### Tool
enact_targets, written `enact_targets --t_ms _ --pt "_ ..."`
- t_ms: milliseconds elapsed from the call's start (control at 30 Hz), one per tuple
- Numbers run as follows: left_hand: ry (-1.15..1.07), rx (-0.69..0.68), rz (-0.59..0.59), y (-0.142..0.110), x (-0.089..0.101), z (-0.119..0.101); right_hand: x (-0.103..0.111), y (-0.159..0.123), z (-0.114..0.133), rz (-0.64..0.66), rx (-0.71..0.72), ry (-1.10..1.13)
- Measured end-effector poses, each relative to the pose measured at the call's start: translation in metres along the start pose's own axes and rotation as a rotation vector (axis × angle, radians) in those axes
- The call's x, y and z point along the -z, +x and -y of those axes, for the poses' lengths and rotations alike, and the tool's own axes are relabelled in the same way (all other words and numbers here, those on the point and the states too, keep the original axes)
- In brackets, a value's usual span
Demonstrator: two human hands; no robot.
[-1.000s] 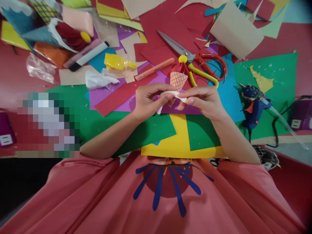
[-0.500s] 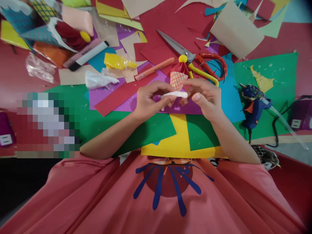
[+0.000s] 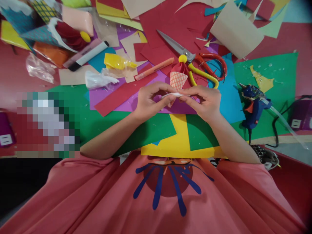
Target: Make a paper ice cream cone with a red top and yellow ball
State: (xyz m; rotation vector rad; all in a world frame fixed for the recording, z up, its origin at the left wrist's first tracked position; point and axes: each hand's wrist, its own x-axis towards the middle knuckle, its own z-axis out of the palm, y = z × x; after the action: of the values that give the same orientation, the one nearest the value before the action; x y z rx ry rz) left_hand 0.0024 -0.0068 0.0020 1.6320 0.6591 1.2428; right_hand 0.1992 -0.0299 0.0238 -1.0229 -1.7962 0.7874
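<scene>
A thin white strip of what looks like soft modelling clay point(image 3: 179, 94) stretches between my two hands. My left hand point(image 3: 152, 99) pinches one end between thumb and fingers. The other end is in the closed thumb and fingertips of my right hand point(image 3: 206, 100). Just beyond the fingertips lies a small paper ice-cream cone point(image 3: 178, 79) with an orange-and-white lattice pattern, a red top and a yellow ball; my fingers overlap its lower part. Farther left, an opened packet of white clay point(image 3: 98, 80) rests on the paper.
Open scissors point(image 3: 185, 52) with red and yellow handles lie past the cone, by an orange marker point(image 3: 154, 69). A blue glue gun point(image 3: 254, 105) with its cord lies at right. More paper cones point(image 3: 48, 35) and a black-capped marker point(image 3: 89, 55) are at left, among coloured sheets.
My right hand's thumb and fingers have closed on the free end of the white strip, which now looks thinner. My left hand has hardly moved.
</scene>
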Motion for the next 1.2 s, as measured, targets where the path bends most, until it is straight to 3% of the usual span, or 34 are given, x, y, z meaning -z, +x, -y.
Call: enact_targets --t_ms 200,567,700,800,900,1200 --pt "-0.027 0.048 -0.086 0.000 -0.003 -0.004 0.000 0.000 -0.002 0.014 0.010 0.021" --pt "0.019 -0.073 -0.077 0.001 -0.002 0.002 -0.002 0.000 0.001 -0.081 -0.224 0.173" --pt "0.048 -0.064 -0.092 0.000 0.000 0.002 -0.002 0.000 -0.003 -0.079 -0.212 0.205" --pt "0.068 -0.028 -0.093 -0.001 0.001 0.001 -0.001 0.001 -0.005 -0.001 -0.208 0.249" --pt "0.080 -0.079 -0.083 0.000 0.001 0.000 0.000 0.003 -0.005 0.075 -0.213 0.259" --pt "0.134 -0.152 -0.012 0.001 0.004 0.006 0.000 0.003 -0.003 0.045 -0.089 0.173"
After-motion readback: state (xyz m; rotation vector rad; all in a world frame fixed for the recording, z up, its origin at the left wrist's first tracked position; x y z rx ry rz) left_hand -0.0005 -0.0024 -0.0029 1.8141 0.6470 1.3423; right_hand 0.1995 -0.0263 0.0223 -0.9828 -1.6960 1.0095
